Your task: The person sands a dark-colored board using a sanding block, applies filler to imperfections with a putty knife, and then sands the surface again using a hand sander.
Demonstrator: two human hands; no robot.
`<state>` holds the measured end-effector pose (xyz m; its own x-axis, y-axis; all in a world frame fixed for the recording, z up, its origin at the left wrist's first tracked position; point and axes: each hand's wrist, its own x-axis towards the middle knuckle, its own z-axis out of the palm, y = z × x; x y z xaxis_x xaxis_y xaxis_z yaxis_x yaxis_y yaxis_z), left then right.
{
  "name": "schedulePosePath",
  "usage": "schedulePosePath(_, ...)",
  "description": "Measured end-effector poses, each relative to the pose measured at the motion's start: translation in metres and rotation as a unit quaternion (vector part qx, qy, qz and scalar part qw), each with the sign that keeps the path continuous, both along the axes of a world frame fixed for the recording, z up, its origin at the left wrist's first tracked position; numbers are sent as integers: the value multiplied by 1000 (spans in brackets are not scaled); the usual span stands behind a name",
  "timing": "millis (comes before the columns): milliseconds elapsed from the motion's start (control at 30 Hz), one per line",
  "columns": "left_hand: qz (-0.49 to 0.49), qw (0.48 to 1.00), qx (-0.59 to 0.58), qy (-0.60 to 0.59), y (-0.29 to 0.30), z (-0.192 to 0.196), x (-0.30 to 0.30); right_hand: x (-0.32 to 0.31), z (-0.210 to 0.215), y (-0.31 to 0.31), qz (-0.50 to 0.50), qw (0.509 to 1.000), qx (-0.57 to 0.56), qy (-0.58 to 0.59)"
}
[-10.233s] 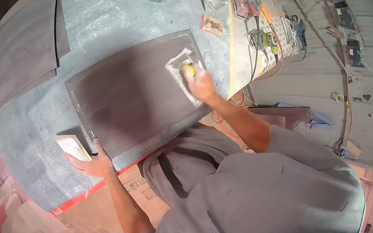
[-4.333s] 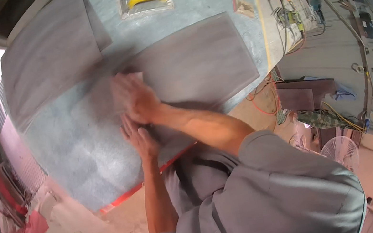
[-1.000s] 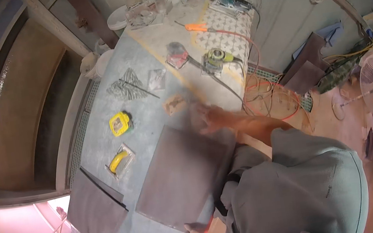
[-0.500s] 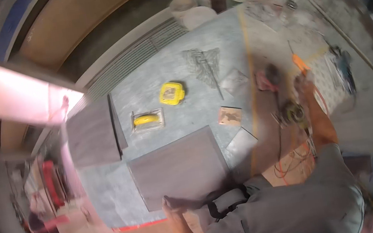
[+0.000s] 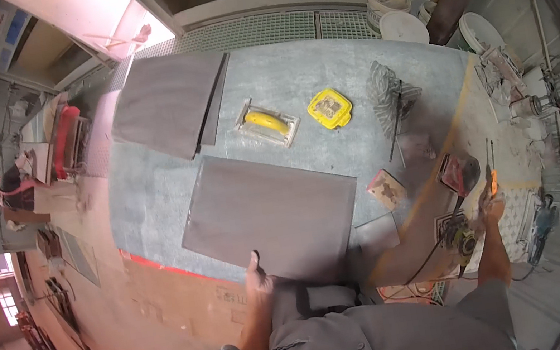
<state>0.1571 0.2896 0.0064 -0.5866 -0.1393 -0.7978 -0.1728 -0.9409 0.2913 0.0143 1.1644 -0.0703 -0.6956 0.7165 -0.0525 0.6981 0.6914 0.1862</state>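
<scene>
A large grey-brown tile (image 5: 272, 218) is laid flat on the grey worktable (image 5: 294, 78), its near edge hanging close to the table's front edge. The left hand (image 5: 259, 279) is placed at that near edge, with the thumb seen on top of the tile and the fingers hidden beneath, so the hand appears clamped on the edge. The right hand (image 5: 492, 197) is stretched out to the right, well apart from the tile, and is closed around an orange-handled tool (image 5: 491, 172) whose thin shaft points upward; its exact kind cannot be told. Just below that hand, an angle grinder (image 5: 460, 238) with a cable is seen on a patterned surface, and a red-bodied power tool (image 5: 461, 173) lies beside it. On the table beyond the tile, a yellow-handled float (image 5: 266, 123), a yellow tape measure (image 5: 329, 108) and a notched trowel (image 5: 391, 97) are set in a row. A small brown block (image 5: 387, 189) rests near the tile's right corner. 2 more grey tiles (image 5: 172, 104) are stacked at the far left of the table. White buckets (image 5: 397, 12) are stood on the floor behind the table.
</scene>
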Motion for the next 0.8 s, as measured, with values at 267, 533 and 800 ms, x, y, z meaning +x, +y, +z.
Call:
schedulePosePath(267, 92, 989, -82, 83, -70, 47, 37, 61, 277, -191, 228, 878, -108, 406)
schedulePosePath(533, 132, 940, -205, 237, -165, 124, 7, 114, 354, -616, 516, 550, -637, -160)
schedulePosePath(800, 24, 882, -395, 254, -213, 200, 29, 54, 397, -809, 432, 659, -562, 251)
